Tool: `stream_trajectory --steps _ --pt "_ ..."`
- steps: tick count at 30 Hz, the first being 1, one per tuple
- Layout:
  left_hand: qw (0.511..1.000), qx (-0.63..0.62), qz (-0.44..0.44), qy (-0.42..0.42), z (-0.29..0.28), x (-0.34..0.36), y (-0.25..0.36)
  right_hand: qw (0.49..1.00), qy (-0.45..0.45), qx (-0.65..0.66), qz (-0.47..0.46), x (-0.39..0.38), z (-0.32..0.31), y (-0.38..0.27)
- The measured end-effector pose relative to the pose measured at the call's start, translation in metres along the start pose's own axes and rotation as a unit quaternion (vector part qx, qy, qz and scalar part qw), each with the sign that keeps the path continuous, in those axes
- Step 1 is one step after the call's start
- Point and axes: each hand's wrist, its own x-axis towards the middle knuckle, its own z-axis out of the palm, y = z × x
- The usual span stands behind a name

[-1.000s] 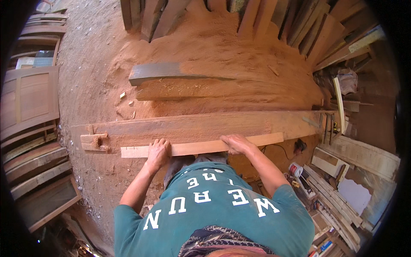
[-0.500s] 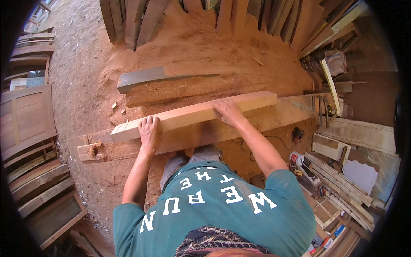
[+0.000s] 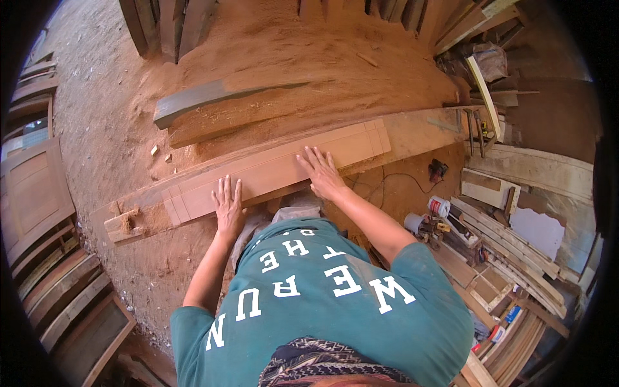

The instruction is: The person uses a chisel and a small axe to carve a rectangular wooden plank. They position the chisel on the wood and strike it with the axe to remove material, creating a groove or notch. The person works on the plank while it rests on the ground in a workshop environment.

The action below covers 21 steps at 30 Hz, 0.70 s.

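Observation:
A wooden board point(image 3: 274, 169) with pencil lines marked across both its ends lies flat along a long sawdust-covered workbench plank point(image 3: 422, 131). My left hand point(image 3: 228, 201) rests on the board's near edge left of its middle, fingers stretched out over the face. Right of the middle, my right hand point(image 3: 320, 173) lies on the same board with its fingers spread. Neither hand grips anything. A small wooden stop block point(image 3: 122, 223) with shavings on it sits at the bench's left end, beyond the board's end.
A dark timber beam point(image 3: 213, 98) lies on sawdust beyond the bench. A power tool with a cord point(image 3: 438, 170) is on the ground to the right, near a white tin point(image 3: 439, 206) and stacked wood strips point(image 3: 509, 248). Panel doors point(image 3: 40, 184) lean at the left.
The board has turned from standing on edge to lying with its broad, marked face up. My hands have gone from gripping it to resting flat on it.

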Motion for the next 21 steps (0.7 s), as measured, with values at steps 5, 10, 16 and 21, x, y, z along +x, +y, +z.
stream_trajectory --steps 5,10,16,21 --pt "0.999 0.023 0.020 -0.029 -0.014 0.044 0.014 0.994 -0.041 -0.097 0.014 0.021 -0.018 0.013" --pt "0.995 0.082 0.058 -0.027 0.016 0.067 -0.020 0.989 -0.026 -0.142 -0.014 0.051 -0.001 0.020" --pt "0.995 0.072 0.059 -0.029 0.002 0.049 -0.015 0.990 -0.036 -0.131 -0.038 0.035 -0.007 0.006" --pt "0.998 0.047 0.032 -0.040 -0.023 0.029 -0.040 0.984 -0.081 -0.151 -0.041 0.047 -0.013 -0.033"
